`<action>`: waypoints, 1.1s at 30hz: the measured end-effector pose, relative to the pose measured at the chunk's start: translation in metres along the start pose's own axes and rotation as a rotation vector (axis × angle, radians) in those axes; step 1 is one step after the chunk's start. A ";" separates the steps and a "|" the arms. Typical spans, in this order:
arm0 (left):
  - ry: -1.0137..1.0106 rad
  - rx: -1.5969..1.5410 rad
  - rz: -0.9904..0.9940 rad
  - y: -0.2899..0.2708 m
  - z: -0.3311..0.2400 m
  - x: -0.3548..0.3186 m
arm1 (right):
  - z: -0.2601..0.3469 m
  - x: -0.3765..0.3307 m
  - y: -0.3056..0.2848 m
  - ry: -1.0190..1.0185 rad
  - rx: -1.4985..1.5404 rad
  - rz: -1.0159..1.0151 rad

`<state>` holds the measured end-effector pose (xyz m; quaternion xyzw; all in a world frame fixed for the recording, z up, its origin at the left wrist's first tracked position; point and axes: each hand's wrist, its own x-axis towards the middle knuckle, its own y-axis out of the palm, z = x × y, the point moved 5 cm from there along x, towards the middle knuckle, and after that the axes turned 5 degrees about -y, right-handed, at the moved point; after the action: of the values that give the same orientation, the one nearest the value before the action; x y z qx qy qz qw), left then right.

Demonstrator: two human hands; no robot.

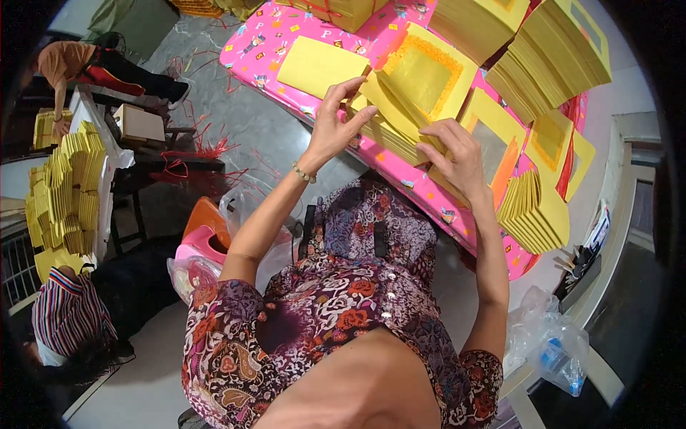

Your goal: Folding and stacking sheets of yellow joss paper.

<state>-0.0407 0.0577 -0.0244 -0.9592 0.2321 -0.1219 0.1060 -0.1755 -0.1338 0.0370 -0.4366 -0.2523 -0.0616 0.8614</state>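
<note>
A yellow paper sheet (390, 98), bent along its length, stands partly raised between my hands. My left hand (336, 118) is at its left end, fingers curled and thumb reaching along the near side. At the right end, my right hand (456, 154) grips the sheet's lower corner between thumb and fingers. Under it is a stack of yellow paper (391, 137) at the table's near edge. Just behind lies a yellow sheet with an orange-bordered gold square (425, 75). A plain yellow sheet (321, 66) lies to the left.
The pink patterned table (250, 53) bears tall yellow paper stacks (550, 61) at the back right and a fanned bundle (532, 214) at right. Another person (68, 68) handles paper at far left; a striped-sleeved person (68, 307) is below. A pink stool (202, 245) stands left of me.
</note>
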 end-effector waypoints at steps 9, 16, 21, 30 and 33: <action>0.075 0.141 0.051 -0.003 -0.014 -0.001 | 0.002 -0.002 0.002 0.042 -0.039 -0.037; 0.361 0.345 -0.058 -0.007 -0.047 0.016 | 0.006 0.000 0.003 0.016 -0.105 -0.054; 0.644 0.590 0.085 0.000 -0.065 0.035 | 0.009 0.000 0.005 -0.016 -0.153 -0.058; 0.781 0.599 0.246 0.001 -0.062 0.043 | 0.008 -0.011 0.009 0.013 -0.167 -0.084; 0.766 0.615 0.267 0.002 -0.057 0.044 | 0.017 -0.003 0.008 -0.022 -0.233 -0.093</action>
<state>-0.0194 0.0270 0.0373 -0.7320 0.3284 -0.5130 0.3053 -0.1820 -0.1164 0.0379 -0.5223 -0.2727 -0.1255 0.7982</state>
